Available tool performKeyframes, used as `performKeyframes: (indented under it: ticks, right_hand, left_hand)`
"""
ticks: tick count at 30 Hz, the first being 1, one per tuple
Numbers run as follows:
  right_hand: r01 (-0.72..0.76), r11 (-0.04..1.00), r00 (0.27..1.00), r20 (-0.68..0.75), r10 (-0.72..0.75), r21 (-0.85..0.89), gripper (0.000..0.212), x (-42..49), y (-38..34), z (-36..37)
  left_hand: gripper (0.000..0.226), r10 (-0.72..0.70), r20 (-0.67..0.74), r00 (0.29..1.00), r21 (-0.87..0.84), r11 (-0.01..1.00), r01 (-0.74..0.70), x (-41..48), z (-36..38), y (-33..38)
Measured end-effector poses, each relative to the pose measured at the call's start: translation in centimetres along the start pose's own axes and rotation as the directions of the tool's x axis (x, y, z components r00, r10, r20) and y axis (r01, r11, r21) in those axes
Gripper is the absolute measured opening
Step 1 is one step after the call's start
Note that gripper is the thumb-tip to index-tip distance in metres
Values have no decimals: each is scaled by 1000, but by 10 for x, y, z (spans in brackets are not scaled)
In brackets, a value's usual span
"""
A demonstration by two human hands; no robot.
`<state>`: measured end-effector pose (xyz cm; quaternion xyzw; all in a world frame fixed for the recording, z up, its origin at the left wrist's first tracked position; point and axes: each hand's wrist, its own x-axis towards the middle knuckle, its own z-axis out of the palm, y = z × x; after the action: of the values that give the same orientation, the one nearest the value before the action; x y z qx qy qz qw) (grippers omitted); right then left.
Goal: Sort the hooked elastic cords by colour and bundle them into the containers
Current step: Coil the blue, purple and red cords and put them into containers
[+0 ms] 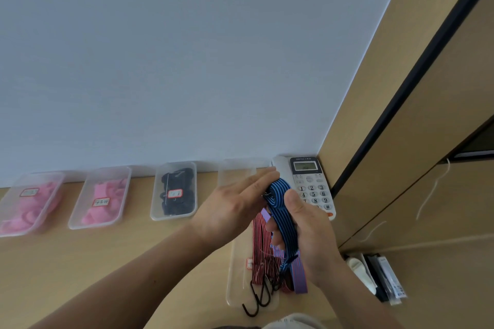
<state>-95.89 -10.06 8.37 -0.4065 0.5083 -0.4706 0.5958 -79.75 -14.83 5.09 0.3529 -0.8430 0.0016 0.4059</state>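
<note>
While the right hand curls round the blue cord, the left hand, fingers straight, seemingly touches its folded top.

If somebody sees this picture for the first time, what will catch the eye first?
Two hands meet at centre right: the right hand grips a folded blue striped cord, the left hand touches its top. On the far left, bright pink cords lie in a clear container by the wall; black hooks show at the bottom.
</note>
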Motion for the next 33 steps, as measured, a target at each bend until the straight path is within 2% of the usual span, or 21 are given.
performKeyframes:
  ticks: [2, 4, 6, 7, 8, 9, 10, 11, 12, 14, 18, 21, 24, 28, 30, 33]
  right_hand:
    - [-4, 1000, 1000, -7, 4, 9, 61, 0, 0, 1]
    - [6, 999, 1000, -10, -5, 35, 58, 0, 0, 0]
    - [36, 998, 999, -7, -35, 43, 53, 0, -1, 0]
    - [49, 998, 999, -5, -49, 41, 50, 0, -1, 0]
    - [59, 998, 998, -5, -59, 37, 48, 0, -1, 0]
    - [69, 997, 998, -4, -68, 27, 45, 0, -1, 0]
    - [78, 997, 997, -1, -78, 7, 42, 0, 0, 0]
    - [87, 996, 996, 5, -86, -16, 41, 1, 2, 0]
    - [93, 995, 996, 10, -93, -39, 41, 1, 3, 0]
    - [97, 993, 995, 11, -96, -69, 41, 1, 5, 0]
    - [97, 992, 995, 22, -95, -82, 37, 3, 4, -2]
    - [101, 990, 995, 33, -98, -102, 36, 3, 3, -2]
    - [89, 987, 996, 18, -87, -136, 41, 2, 5, -4]
    - [66, 983, 996, -40, -74, -171, 34, 4, 7, -2]
    - [63, 984, 995, -65, -75, -166, 32, 6, 6, -2]
    - [53, 981, 996, -64, -66, -186, 33, 7, 5, -5]
  left_hand:
    - [58, 6, 34, 999, 32, 999, -7, -2, 1, -5]
    - [63, -26, 79, 997, -4, 1000, 27, -4, 1, -7]
    - [64, -179, 133, 975, -186, 961, 202, -1, -2, 3]
    - [64, -307, 182, 934, -316, 881, 351, 2, -5, 9]
    - [63, -452, 272, 850, -445, 724, 527, 6, -8, 16]
    - [58, -551, 384, 741, -541, 516, 665, 11, -11, 20]
    - [46, -581, 499, 643, -583, 325, 745, 15, -14, 22]
    - [39, -565, 582, 585, -577, 220, 787, 19, -17, 23]
    - [42, -543, 631, 554, -557, 180, 811, 21, -19, 23]
    - [47, -525, 660, 537, -559, 133, 818, 22, -21, 22]
    - [35, -509, 682, 525, -626, -36, 779, 23, -20, 20]
    - [30, -490, 736, 467, -606, -171, 777, 24, -19, 18]
    - [28, -509, 728, 458, -611, -179, 772, 28, -21, 18]
    - [45, -625, 595, 506, -701, -96, 706, 33, -23, 16]
    - [42, -629, 549, 550, -710, -4, 704, 35, -23, 17]
    - [47, -644, 462, 610, -669, 199, 717, 34, -23, 15]
